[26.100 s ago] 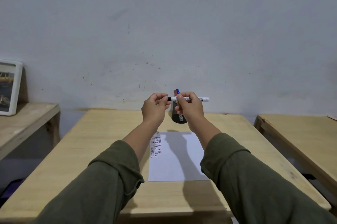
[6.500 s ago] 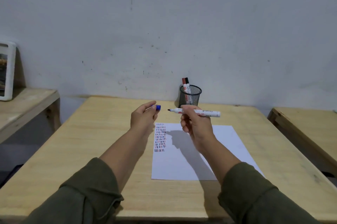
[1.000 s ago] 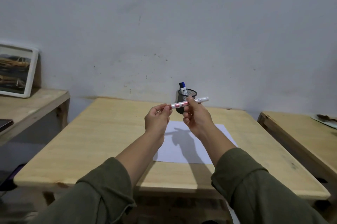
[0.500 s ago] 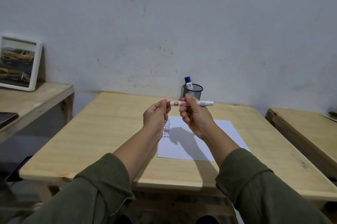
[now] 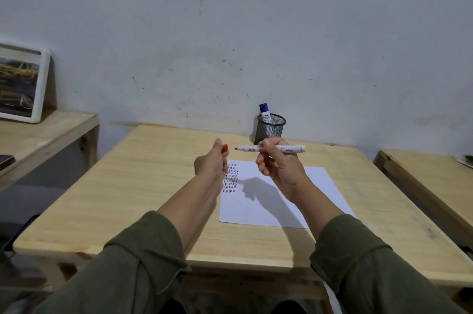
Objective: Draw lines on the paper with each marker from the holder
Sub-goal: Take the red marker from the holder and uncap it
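Observation:
My right hand (image 5: 279, 167) holds a white red marker (image 5: 291, 148) level above the table, its bare red tip pointing left. Just left of that tip, my left hand (image 5: 211, 165) pinches the marker's red cap (image 5: 225, 148). A small gap separates cap and tip. Below both hands lies the white paper (image 5: 307, 201), with rows of short red, blue and black strokes (image 5: 231, 178) near its top left corner. The black mesh holder (image 5: 270, 128) stands at the table's back edge by the wall, and a blue-capped marker (image 5: 265, 112) sticks up out of it.
The wooden table (image 5: 133, 185) carries the paper and holder. A lower wooden shelf (image 5: 38, 134) at the left bears a framed picture (image 5: 20, 83) leaning on the wall. Another wooden table (image 5: 430, 175) stands at the right, across a narrow gap.
The cap has come off the red marker: my left hand pulled it away to the left, and the red tip now shows. The view has shifted slightly.

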